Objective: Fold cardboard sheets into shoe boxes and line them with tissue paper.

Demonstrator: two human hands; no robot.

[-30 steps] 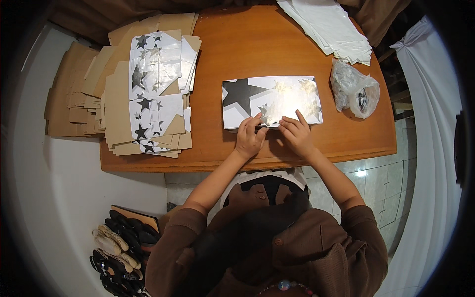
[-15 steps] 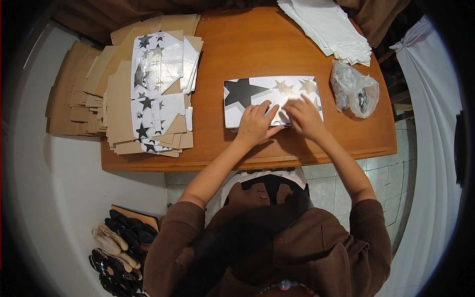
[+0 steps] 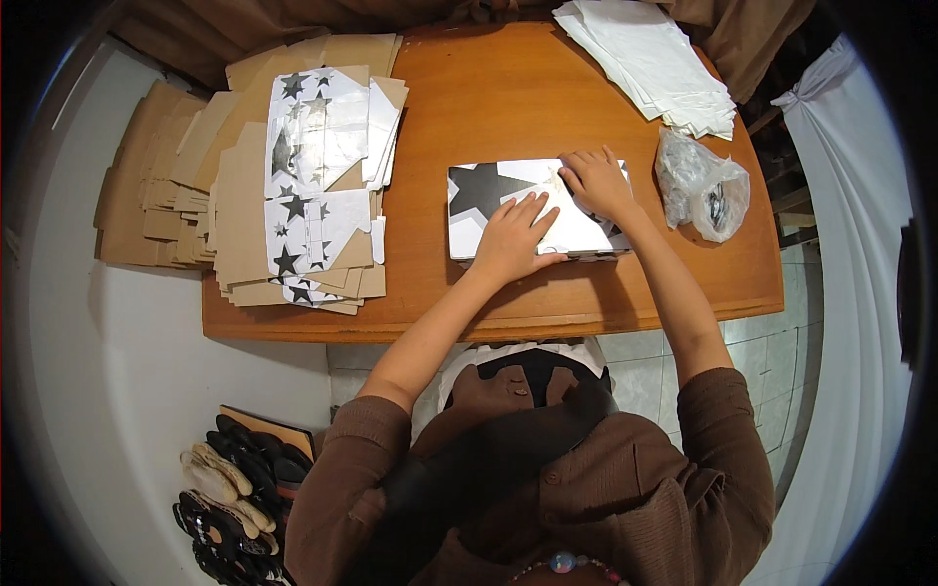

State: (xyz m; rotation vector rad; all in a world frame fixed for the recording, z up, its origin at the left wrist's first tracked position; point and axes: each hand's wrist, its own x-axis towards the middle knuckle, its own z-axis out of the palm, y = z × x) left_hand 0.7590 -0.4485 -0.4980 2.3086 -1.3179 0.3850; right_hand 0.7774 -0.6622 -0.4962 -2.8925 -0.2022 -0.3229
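A white cardboard box [image 3: 477, 227] printed with black and grey stars lies closed on the wooden table in front of me. My left hand [image 3: 513, 239] rests flat on its lid near the front edge, fingers stretched out and thumb along the edge. Farther back, my right hand [image 3: 596, 186] lies on the right part of the lid with its fingers spread a little. Neither hand grips anything. Both hands cover part of the star print.
Flat brown cardboard pieces [image 3: 239, 210] and star-printed sheets [image 3: 318, 230] are stacked at the left. White paper sheets [image 3: 645, 59] lie at the back right, above a clear plastic bag [image 3: 718, 195]. Several pairs of shoes [image 3: 230, 488] stand on the floor at lower left.
My right hand has moved back across the lid, from near the front edge toward the far right. My left hand has flattened onto the lid.
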